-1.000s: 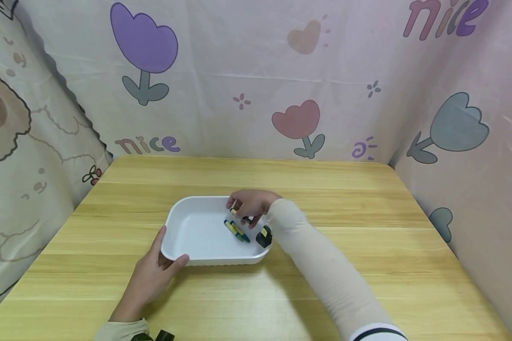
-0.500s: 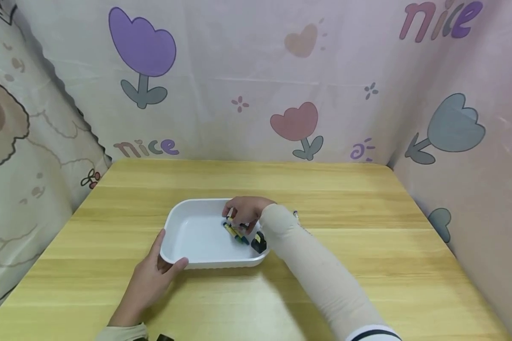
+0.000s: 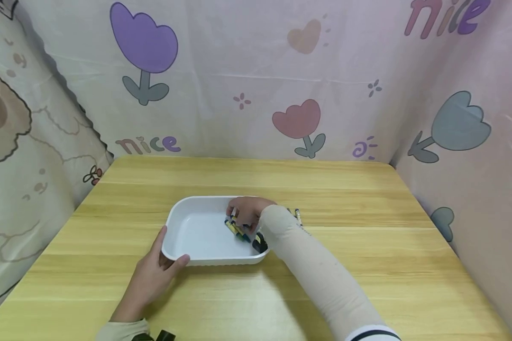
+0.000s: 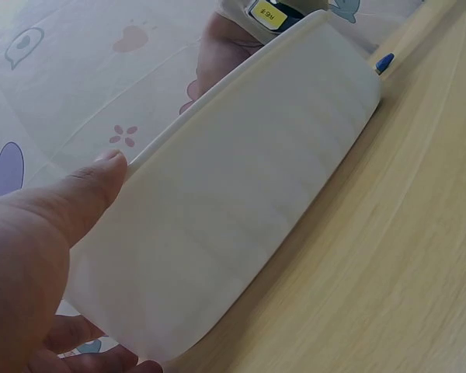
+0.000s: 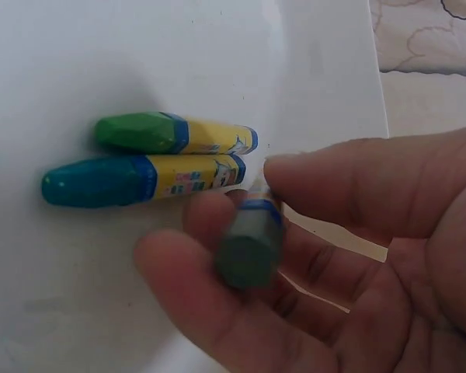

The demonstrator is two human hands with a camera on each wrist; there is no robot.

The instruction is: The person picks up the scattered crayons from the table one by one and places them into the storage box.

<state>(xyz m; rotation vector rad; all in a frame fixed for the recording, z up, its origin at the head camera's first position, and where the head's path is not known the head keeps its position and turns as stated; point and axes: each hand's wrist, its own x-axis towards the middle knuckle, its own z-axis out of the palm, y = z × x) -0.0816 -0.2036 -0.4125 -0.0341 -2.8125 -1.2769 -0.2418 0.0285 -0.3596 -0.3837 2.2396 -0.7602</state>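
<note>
A white tray [image 3: 196,234] sits on the wooden table. My left hand [image 3: 151,274] grips its near left corner, and in the left wrist view the thumb of that hand [image 4: 31,256] lies on the rim. Inside the tray, my right hand [image 3: 249,210] pinches a dark grey-green crayon [image 5: 252,249] between thumb and fingers. Right beside it, a green crayon [image 5: 140,132] and a teal crayon [image 5: 101,183] lie side by side on the tray floor, both in yellow wrappers. In the head view the right hand partly covers the held crayon.
Beyond the tray's right side, a couple of crayons [image 3: 297,216] lie on the table [image 3: 345,203], partly behind the right sleeve. A blue crayon tip [image 4: 384,62] shows past the tray in the left wrist view. A patterned curtain [image 3: 222,57] stands behind the table.
My right hand has lowered toward the two crayons in the tray, with the dark crayon held. Crayons on the table beside the right sleeve have come into view. The left hand stays on the tray.
</note>
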